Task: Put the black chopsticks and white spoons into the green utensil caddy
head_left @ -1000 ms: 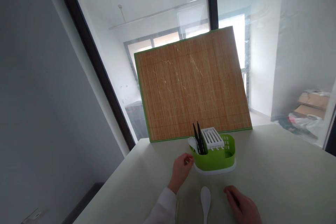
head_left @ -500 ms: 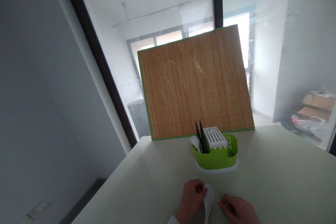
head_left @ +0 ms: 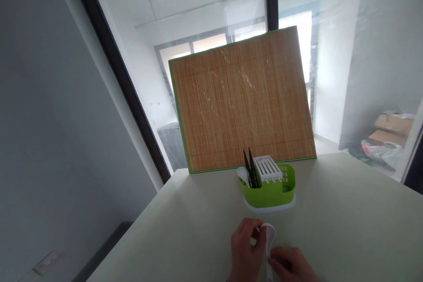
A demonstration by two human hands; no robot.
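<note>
A white spoon (head_left: 270, 232) is held bowl-up in front of me, its handle running down out of the bottom of the view. My left hand (head_left: 247, 246) pinches the edge of the bowl between thumb and fingers. My right hand (head_left: 292, 263) is closed around the lower handle with thumb and fingertips. Just beyond both hands stands a green utensil holder (head_left: 269, 197) on a white base. Black chopsticks (head_left: 251, 172) and a second white spoon (head_left: 243, 174) stand in its left part, beside a raised white slotted rack (head_left: 268, 168).
The holder stands on a pale table (head_left: 198, 224). Behind it a brown bamboo mat (head_left: 241, 101) with green edging leans against a glass partition. Cardboard boxes and plastic bags (head_left: 390, 141) lie beyond the glass at right.
My right hand has come in and taken hold of the spoon's handle. My left hand still grips the bowl, and the spoon has turned and shifted slightly right. The camera view has shifted a little.
</note>
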